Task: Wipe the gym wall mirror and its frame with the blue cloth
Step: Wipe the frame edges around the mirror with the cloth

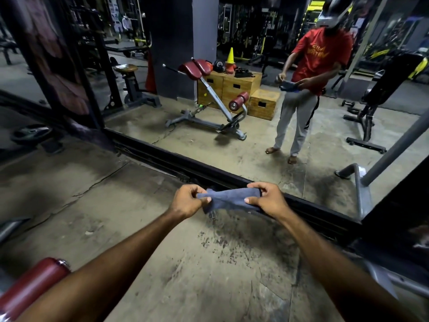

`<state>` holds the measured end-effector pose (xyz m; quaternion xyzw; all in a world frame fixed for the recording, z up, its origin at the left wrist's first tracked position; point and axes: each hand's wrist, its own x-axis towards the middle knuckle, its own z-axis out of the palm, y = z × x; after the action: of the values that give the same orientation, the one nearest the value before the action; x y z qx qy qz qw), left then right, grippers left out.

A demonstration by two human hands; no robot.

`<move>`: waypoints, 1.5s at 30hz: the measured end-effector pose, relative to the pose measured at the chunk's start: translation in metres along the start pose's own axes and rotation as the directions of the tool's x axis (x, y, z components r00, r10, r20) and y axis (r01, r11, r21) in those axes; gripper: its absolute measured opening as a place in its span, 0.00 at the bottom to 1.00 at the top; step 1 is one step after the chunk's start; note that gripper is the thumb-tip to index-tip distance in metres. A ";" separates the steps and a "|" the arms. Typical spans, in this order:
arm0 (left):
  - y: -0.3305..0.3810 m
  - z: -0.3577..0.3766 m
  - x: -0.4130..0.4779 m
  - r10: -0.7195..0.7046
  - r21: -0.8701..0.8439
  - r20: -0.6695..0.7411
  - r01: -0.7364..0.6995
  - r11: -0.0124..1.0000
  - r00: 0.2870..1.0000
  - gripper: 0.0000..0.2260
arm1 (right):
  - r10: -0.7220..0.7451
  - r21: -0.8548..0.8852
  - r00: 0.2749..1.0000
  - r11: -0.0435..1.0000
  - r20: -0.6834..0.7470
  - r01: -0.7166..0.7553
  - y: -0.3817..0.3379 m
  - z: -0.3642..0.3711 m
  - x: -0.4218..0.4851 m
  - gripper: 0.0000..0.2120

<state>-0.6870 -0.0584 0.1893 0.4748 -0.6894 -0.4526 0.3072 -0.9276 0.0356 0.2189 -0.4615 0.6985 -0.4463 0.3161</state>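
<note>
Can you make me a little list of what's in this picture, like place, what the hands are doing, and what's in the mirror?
place: gym with a concrete floor
left hand: pinching one end of the blue cloth
right hand: pinching the other end
cloth: stretched between both hands, not touching the glass
mirror: big wall mirror reaching the floor
frame: black, along the mirror's bottom
in the mirror: the person holding the cloth, a red-padded bench, wooden boxes
wiping: not started yet

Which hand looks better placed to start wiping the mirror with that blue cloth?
Probably the right hand. Both hands pinch the blue cloth, but the right sits nearer the mirror's black bottom frame and the glass beyond it. The left hand hangs farther back over the concrete floor.
</note>
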 end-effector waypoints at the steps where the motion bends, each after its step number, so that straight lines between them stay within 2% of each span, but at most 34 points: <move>1: 0.003 -0.002 0.000 0.012 0.044 0.002 -0.012 0.999 1.000 0.14 | -0.059 -0.077 0.998 0.995 0.006 0.060 0.000 -0.001 0.002 0.14; 2: 0.005 -0.003 0.000 0.014 0.072 0.009 -0.015 0.997 1.000 0.14 | -0.115 -0.150 0.993 0.982 0.006 0.115 0.000 -0.001 0.004 0.10; 4: 0.009 -0.009 0.002 -0.012 0.055 0.061 0.009 0.998 0.998 0.12 | -0.153 -0.160 0.988 0.975 0.011 0.153 -0.003 -0.004 0.009 0.07; 7: 0.020 -0.017 0.001 -0.032 0.019 0.214 0.028 0.999 0.976 0.10 | -0.008 0.097 0.996 0.995 0.092 -0.001 -0.015 -0.006 0.006 0.07; 9: 0.028 -0.017 0.000 -0.005 -0.046 0.290 0.019 0.999 0.957 0.05 | 0.022 0.252 0.986 0.966 0.166 -0.064 -0.021 -0.004 0.005 0.07; 10: 0.036 -0.014 -0.003 0.018 -0.094 0.320 0.013 0.995 0.947 0.03 | 0.021 0.297 0.980 0.952 0.199 -0.081 -0.025 -0.003 0.005 0.06; 12: 0.046 -0.006 -0.003 0.060 -0.136 0.358 -0.011 0.991 0.932 0.09 | 0.013 0.334 0.970 0.937 0.244 -0.096 -0.033 -0.002 0.007 0.04; 14: 0.052 0.004 0.000 0.063 -0.103 0.349 -0.028 0.994 0.935 0.04 | 0.045 0.413 0.968 0.899 0.248 -0.147 -0.038 0.000 0.012 0.04; 15: 0.055 0.008 0.001 0.062 -0.107 0.323 -0.029 0.994 0.944 0.06 | 0.061 0.490 0.970 0.854 0.235 -0.172 -0.039 0.000 0.014 0.07; 17: 0.055 0.016 0.005 0.006 -0.137 0.228 0.025 0.990 0.974 0.14 | 0.109 0.706 0.958 0.654 0.266 -0.271 -0.036 0.000 0.018 0.23; 18: 0.056 0.018 0.005 -0.039 -0.173 0.174 0.070 0.982 0.984 0.16 | 0.127 0.757 0.940 0.564 0.315 -0.330 -0.032 0.001 0.017 0.31; 19: 0.055 0.021 0.006 -0.087 -0.221 0.142 0.117 0.968 0.986 0.17 | 0.137 0.757 0.920 0.531 0.368 -0.382 -0.028 0.003 0.015 0.34; 21: 0.056 0.024 0.006 -0.146 -0.311 0.129 0.180 0.933 0.981 0.18 | 0.168 0.666 0.895 0.614 0.414 -0.423 -0.024 0.010 0.008 0.28; 23: 0.054 0.026 0.007 -0.171 -0.342 0.148 0.213 0.915 0.974 0.17 | 0.195 0.620 0.900 0.668 0.389 -0.412 -0.022 0.017 0.006 0.25; 25: 0.051 0.023 0.007 -0.196 -0.355 0.158 0.241 0.903 0.968 0.16 | 0.230 0.611 0.931 0.705 0.284 -0.360 -0.024 0.022 0.009 0.19; 27: 0.050 0.020 0.004 -0.203 -0.374 0.140 0.242 0.895 0.969 0.10 | 0.251 0.554 0.956 0.780 0.151 -0.292 -0.026 0.025 0.013 0.09; 28: 0.049 0.019 0.004 -0.202 -0.380 0.102 0.226 0.897 0.974 0.06 | 0.248 0.515 0.965 0.818 0.085 -0.255 -0.026 0.027 0.016 0.08; 29: 0.046 0.018 0.004 -0.184 -0.366 0.053 0.190 0.911 0.982 0.11 | 0.241 0.478 0.970 0.851 0.017 -0.219 -0.024 0.030 0.019 0.10; 31: 0.042 0.014 0.004 -0.066 -0.298 0.027 0.071 0.952 0.997 0.23 | 0.200 0.431 0.978 0.889 -0.056 -0.157 -0.022 0.037 0.022 0.13; 33: 0.039 0.009 0.003 0.075 -0.207 0.091 -0.054 0.977 0.993 0.26 | 0.160 0.426 0.987 0.894 -0.010 -0.141 -0.024 0.041 0.023 0.10; 36: 0.033 -0.002 0.001 0.230 0.104 0.088 -0.238 0.966 0.969 0.11 | 0.129 0.435 0.989 0.888 0.076 -0.149 -0.031 0.043 0.023 0.11; 38: 0.030 -0.007 0.003 0.275 0.199 0.048 -0.279 0.940 0.960 0.06 | 0.121 0.357 0.992 0.926 0.021 -0.121 -0.037 0.046 0.024 0.10; 39: 0.030 -0.009 0.003 0.254 0.160 0.045 -0.258 0.953 0.966 0.07 | 0.124 0.303 0.992 0.947 -0.027 -0.110 -0.039 0.050 0.024 0.09; 42: 0.030 -0.013 0.005 0.077 -0.126 0.054 -0.069 0.990 0.996 0.11 | 0.049 0.077 0.981 0.996 -0.190 -0.035 -0.043 0.061 0.024 0.09; 44: 0.031 -0.015 0.007 -0.078 -0.266 0.011 0.078 0.961 0.997 0.12 | -0.172 -0.080 0.943 0.985 -0.284 0.156 -0.043 0.067 0.019 0.07; 45: 0.031 -0.019 0.007 -0.151 -0.320 -0.004 0.142 0.937 0.988 0.12 | -0.306 -0.130 0.911 0.951 -0.276 0.280 -0.044 0.070 0.017 0.06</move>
<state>-0.6855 -0.0668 0.2255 0.4755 -0.5653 -0.5729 0.3552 -0.8588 -0.0110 0.2304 -0.5034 0.6791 -0.5210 0.1181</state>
